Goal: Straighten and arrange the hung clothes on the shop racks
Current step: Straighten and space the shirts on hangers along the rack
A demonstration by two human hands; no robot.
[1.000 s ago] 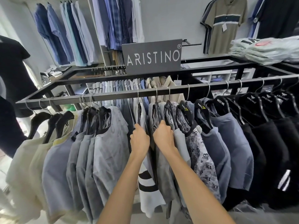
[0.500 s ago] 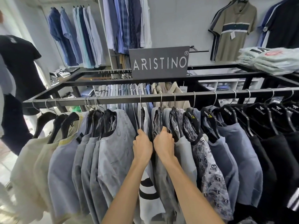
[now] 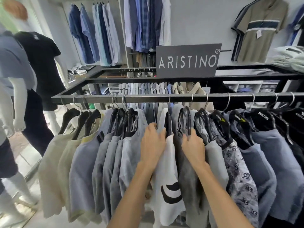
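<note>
A black metal rack rail (image 3: 148,98) carries a row of shirts on black hangers. Cream shirts (image 3: 54,162) hang at the left, grey-blue ones (image 3: 105,162) beside them, dark ones (image 3: 279,129) at the right. In the middle hangs a white shirt with black stripes (image 3: 167,191), next to a dark grey shirt (image 3: 187,178). My left hand (image 3: 153,145) rests flat on the white shirt's shoulder, fingers spread. My right hand (image 3: 194,147) is closed on the shoulder of the dark grey shirt, by its hanger.
A grey "ARISTINO" sign (image 3: 187,60) stands on the rack's top frame. Two dressed mannequins (image 3: 41,71) stand at the left. Shirts hang on the back wall (image 3: 98,35). Folded clothes (image 3: 289,58) lie at the right. A patterned shirt (image 3: 240,178) hangs right of my hands.
My view has swung left and closer to the rack. My hands have moved apart, and the left hand has opened flat on the white shirt.
</note>
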